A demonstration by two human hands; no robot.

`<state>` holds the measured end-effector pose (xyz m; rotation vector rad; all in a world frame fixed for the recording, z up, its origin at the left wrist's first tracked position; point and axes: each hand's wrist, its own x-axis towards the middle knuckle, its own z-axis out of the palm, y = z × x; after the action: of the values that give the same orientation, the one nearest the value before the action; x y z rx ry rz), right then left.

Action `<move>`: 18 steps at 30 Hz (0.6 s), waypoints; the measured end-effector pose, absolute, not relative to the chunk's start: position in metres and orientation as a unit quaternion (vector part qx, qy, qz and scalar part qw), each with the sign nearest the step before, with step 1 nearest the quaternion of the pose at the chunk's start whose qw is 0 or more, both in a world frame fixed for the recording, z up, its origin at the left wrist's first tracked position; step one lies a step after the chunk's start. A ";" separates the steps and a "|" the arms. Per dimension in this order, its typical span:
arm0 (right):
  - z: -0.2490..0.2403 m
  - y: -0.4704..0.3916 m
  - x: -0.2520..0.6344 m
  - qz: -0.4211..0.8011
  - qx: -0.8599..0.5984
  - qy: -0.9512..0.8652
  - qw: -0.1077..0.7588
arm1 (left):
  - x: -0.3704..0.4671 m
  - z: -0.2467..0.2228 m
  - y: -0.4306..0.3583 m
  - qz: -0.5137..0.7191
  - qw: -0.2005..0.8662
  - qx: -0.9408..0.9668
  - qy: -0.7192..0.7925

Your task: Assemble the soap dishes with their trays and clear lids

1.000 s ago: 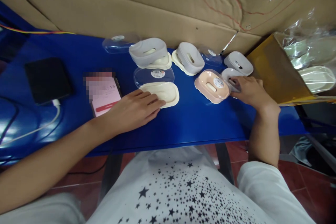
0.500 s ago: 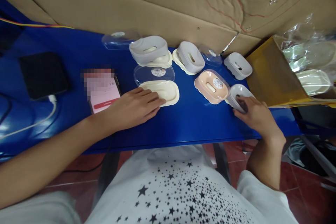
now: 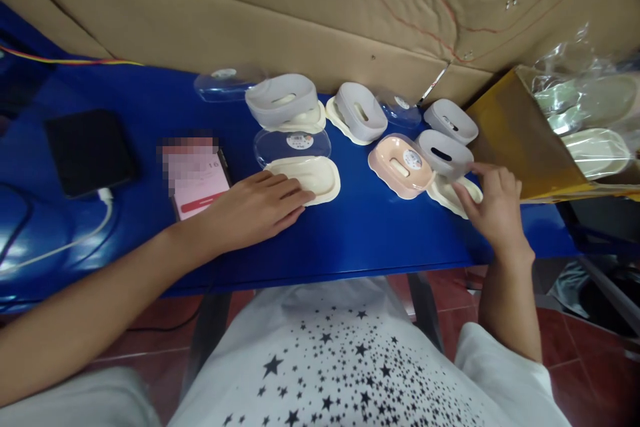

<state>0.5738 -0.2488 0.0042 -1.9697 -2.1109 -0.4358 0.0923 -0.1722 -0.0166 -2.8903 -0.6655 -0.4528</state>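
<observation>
Right grip (image 3: 500, 213) perhaps touches grey dish (image 3: 447, 164), long axis slanting down-right.

"16" reads on the phone (image 3: 205, 181); print on the clear lid (image 3: 273, 149) and pink dish (image 3: 386, 175) stickers is too small.

The place resembles a small workshop or packing corner, though its exact kind cannot be told: look-alike dishes (image 3: 361, 130) and stickered clear lids (image 3: 270, 147) spread over a blue surface (image 3: 360, 240), a cardboard carton (image 3: 505, 140) holding plastic-wrapped pieces (image 3: 597, 153), brown sheeting (image 3: 225, 13) behind, red floor tiles (image 3: 456, 297) below.
</observation>
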 end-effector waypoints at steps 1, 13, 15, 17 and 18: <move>-0.001 -0.261 0.575 -0.141 -0.664 -0.725 0.116 | 0.092 -0.017 -0.173 -0.149 0.068 -0.961 -0.225; 0.021 -0.353 0.504 0.099 -0.522 -0.843 0.090 | 0.096 -0.009 -0.181 -0.167 0.078 -0.962 -0.202; 0.024 -0.330 0.472 0.115 -0.446 -0.884 0.081 | 0.098 -0.007 -0.187 -0.186 0.061 -0.966 -0.167; 0.026 -0.298 0.443 0.110 -0.368 -0.919 0.086 | 0.100 -0.006 -0.193 -0.197 0.032 -0.972 -0.125; 0.027 -0.280 0.432 0.109 -0.336 -0.931 0.093 | 0.101 -0.006 -0.195 -0.199 0.018 -0.974 -0.110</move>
<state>0.4318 -0.2797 0.0272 -0.9976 -2.7637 0.3228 0.1010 -0.1953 -0.0064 -3.0232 -0.3429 -0.6181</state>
